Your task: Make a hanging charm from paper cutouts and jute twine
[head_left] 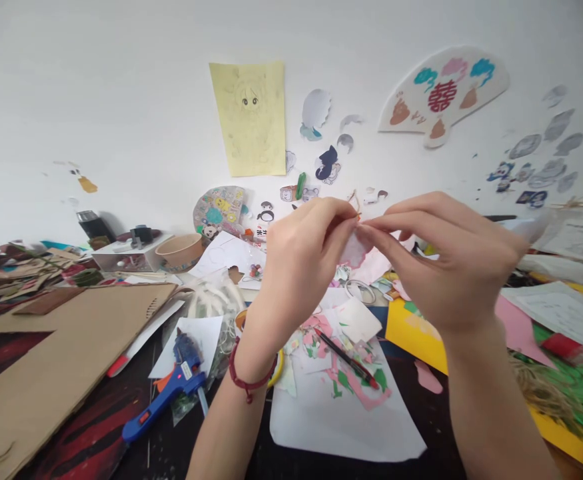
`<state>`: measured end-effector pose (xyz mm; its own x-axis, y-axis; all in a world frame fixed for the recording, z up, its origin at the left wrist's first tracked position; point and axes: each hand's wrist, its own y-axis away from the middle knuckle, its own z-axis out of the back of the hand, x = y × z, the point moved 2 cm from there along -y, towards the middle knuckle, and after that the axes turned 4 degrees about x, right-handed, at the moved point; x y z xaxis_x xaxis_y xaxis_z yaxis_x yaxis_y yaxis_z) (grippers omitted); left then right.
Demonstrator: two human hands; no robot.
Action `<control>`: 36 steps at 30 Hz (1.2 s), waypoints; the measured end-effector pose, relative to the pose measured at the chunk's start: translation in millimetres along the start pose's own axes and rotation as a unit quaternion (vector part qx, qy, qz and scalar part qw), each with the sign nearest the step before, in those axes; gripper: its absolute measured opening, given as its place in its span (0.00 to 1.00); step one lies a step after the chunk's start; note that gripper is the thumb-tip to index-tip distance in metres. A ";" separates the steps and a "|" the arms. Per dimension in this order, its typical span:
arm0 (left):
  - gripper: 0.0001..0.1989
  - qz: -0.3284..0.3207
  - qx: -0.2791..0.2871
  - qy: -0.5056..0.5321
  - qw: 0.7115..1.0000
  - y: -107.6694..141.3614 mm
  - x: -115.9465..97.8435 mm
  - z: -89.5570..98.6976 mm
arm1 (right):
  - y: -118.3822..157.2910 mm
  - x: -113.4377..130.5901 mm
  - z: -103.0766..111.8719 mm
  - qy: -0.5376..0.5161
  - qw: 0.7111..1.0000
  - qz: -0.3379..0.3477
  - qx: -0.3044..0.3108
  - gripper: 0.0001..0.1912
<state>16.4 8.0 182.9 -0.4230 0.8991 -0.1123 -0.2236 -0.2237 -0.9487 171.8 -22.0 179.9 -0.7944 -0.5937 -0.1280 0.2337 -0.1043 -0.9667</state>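
Observation:
Both hands are raised above the cluttered table, fingertips nearly meeting. My left hand point(304, 257), with a dark red braided bracelet point(251, 385) on its wrist, is closed in a pinch. My right hand point(436, 257) also pinches, thumb against forefinger, just beside it. Between and below the fingertips hangs a small white paper piece with a pinkish edge point(355, 252), partly covered by the fingers. A thin orange-brown bit point(355, 203) shows above the left fingertips; whether it is joined to the paper is unclear. Under the hands lies a white sheet point(346, 427) with pink and green scraps and a dark pen point(347, 359).
A blue glue gun point(168, 393) rests left of my left forearm. Cut cardboard point(96, 347) covers the left side, with a round paper bowl point(180, 252) behind it. Yellow paper point(416, 337) and twine point(551, 393) lie right. A decorated fan point(444, 97) hangs on the wall.

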 end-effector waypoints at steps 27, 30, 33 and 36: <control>0.07 -0.118 -0.058 -0.133 0.982 2.0 -11.0 -3.0 | -0.2 -11.2 -3.8 -0.133 0.990 -0.026 0.046 0.06; 0.06 -0.117 -0.053 -0.137 0.982 3.0 -10.6 -3.7 | 0.2 -10.8 -4.5 -0.146 0.987 -0.040 0.051 0.08; 0.06 -0.117 -0.052 -0.141 0.982 3.6 -10.5 -4.2 | 0.8 -10.4 -5.2 -0.150 0.986 -0.052 0.052 0.10; 0.06 -0.122 -0.050 -0.140 0.981 3.5 -10.8 -4.4 | 1.3 -9.8 -6.6 -0.166 0.982 -0.067 0.052 0.12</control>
<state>24.0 -0.9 179.6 -0.5959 0.7790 0.1951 -0.2668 0.0372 -0.9630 176.3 -11.1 178.4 -0.5994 -0.7948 0.0947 0.2091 -0.2697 -0.9400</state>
